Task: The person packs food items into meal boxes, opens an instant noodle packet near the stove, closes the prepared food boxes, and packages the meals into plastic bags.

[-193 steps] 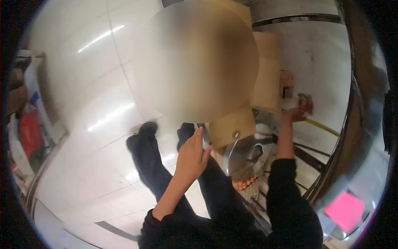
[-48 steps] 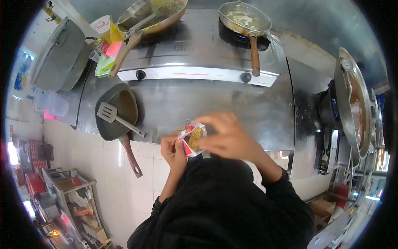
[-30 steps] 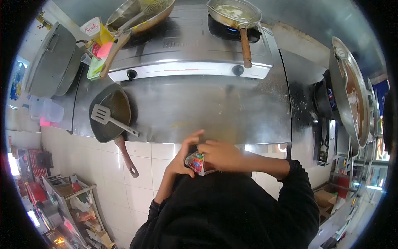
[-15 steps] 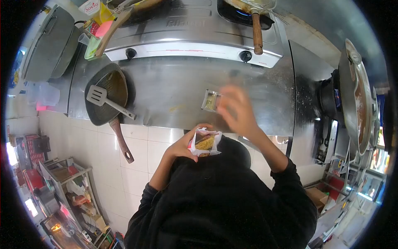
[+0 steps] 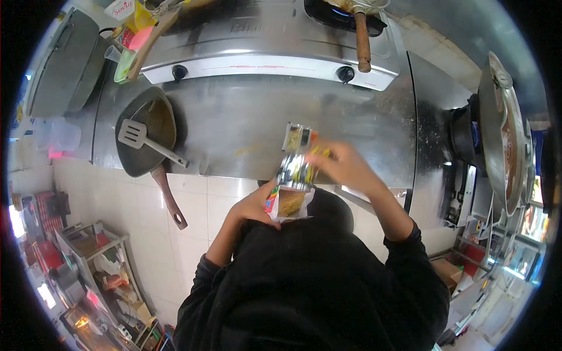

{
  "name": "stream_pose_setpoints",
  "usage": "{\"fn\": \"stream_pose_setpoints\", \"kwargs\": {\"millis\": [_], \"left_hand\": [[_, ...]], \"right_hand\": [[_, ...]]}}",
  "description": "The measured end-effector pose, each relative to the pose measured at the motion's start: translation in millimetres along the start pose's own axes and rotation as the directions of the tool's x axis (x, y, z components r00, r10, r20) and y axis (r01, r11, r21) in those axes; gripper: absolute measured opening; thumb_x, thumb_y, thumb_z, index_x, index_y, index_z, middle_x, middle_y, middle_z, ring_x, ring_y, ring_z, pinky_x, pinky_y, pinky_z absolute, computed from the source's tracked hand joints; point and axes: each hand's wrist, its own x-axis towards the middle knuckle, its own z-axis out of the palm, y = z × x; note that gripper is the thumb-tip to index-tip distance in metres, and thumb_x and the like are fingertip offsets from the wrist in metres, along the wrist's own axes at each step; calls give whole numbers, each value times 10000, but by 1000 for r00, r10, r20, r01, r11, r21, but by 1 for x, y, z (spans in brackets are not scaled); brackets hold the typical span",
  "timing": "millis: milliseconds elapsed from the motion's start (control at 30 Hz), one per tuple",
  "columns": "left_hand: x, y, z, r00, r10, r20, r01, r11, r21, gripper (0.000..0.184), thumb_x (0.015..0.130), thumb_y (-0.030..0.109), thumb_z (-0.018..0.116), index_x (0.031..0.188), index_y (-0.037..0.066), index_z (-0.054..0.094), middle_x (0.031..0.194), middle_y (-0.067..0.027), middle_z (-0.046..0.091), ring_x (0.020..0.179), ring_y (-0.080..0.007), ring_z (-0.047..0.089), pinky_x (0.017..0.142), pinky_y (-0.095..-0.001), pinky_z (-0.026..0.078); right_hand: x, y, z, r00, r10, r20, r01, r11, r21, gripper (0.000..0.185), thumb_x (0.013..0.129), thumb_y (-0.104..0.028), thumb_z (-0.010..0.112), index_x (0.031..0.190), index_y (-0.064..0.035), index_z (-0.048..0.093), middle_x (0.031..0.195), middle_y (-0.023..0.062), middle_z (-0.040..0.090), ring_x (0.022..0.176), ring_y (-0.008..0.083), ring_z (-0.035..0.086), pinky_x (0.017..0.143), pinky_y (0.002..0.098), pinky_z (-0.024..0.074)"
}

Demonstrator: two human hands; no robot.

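My left hand (image 5: pixel 253 206) is wrapped round the side of an opened instant noodle packet (image 5: pixel 271 203), held near my body over the counter's front edge. Inside its torn white-and-red wrapper shows a yellow dried noodle block (image 5: pixel 291 203). Just above the packet's mouth, my right hand (image 5: pixel 344 167) pinches a shiny silver seasoning sachet (image 5: pixel 295 171), blurred by motion, so its exact shape is unclear. Behind it, a small clear-windowed sachet (image 5: pixel 294 139) with greenish-yellow contents lies on the steel counter, partly covered. An orange bit by my right fingertips cannot be made out.
A dark pan (image 5: pixel 158 120) with a slotted spatula (image 5: pixel 133 133) across it sits at the left, its handle overhanging the edge. At the back stands a gas stove (image 5: pixel 263 62); a wooden-handled strainer (image 5: pixel 363 44) rests over its right burner. A large lidded pot (image 5: pixel 508 140) is far right.
My right hand has come down from the counter sachet to the packet's mouth, and a silver sachet now shows in its fingers. My left hand still holds the noodle packet, now slightly tilted differently.
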Motion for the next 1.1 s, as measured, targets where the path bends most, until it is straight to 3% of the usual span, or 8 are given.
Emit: {"fn": "stream_pose_setpoints", "kwargs": {"millis": [100,233,333,433,667,733,967,1100], "left_hand": [[6,16,5,995,103,-3,-103,995,10,1070,407,271,855,1289,41,294,1249,-100,410,1179,-220,393,991,-340,289],[7,18,5,993,114,-24,-116,990,-83,1043,440,274,846,1295,54,289,1243,-94,405,1188,-203,378,1000,-324,278],[6,36,8,1000,22,-11,-25,960,-278,1021,485,306,840,1299,47,281,1256,-109,388,1198,-214,362,1006,-323,265],[7,22,-4,990,-128,53,127,992,20,1026,518,339,833,1311,28,261,1277,-128,372,1205,-226,352,1006,-324,262],[4,22,-29,973,86,-213,-93,995,-23,999,510,359,836,1285,-1,317,1292,-129,371,1195,-205,355,988,-325,289],[7,74,-31,883,335,-327,-193,897,398,957,502,355,841,1251,-7,367,1266,-121,399,1174,-195,376,970,-324,316],[131,220,-70,409,433,-803,-756,653,-33,340,939,261,382,1099,-24,479,1055,-104,549,959,-156,536,834,-287,437],[225,272,-155,41,758,-651,-287,633,719,248,901,174,419,1002,-37,501,843,-194,596,815,-289,579,702,-372,422]], "right_hand": [[39,34,-15,996,75,-54,-77,997,-28,243,760,-199,606,942,-37,609,1106,148,504,890,232,546,685,297,446],[21,20,4,713,-635,-297,316,669,-673,199,773,-197,582,890,-41,624,1178,150,457,1041,272,474,797,371,402],[-14,-19,16,749,-586,309,629,482,-610,276,667,-146,639,925,-51,615,1211,135,445,1162,294,387,894,382,344],[-8,-1,38,765,-494,413,603,325,-729,267,626,-130,654,871,-28,629,1202,109,457,1157,250,399,898,383,338],[26,-15,12,852,-375,364,520,678,-519,220,631,-119,625,790,33,618,1117,135,495,1029,280,485,857,385,386],[25,-37,-11,825,-505,256,565,718,-407,269,644,-140,595,851,31,609,1043,145,521,941,297,539,807,400,424],[82,-142,-116,725,-618,-304,445,757,-478,303,753,-243,576,896,21,615,794,129,595,754,222,577,682,323,434],[126,-185,-200,714,-575,-400,483,818,-312,355,772,-331,593,808,19,640,677,45,586,667,94,498,611,266,404]]}}
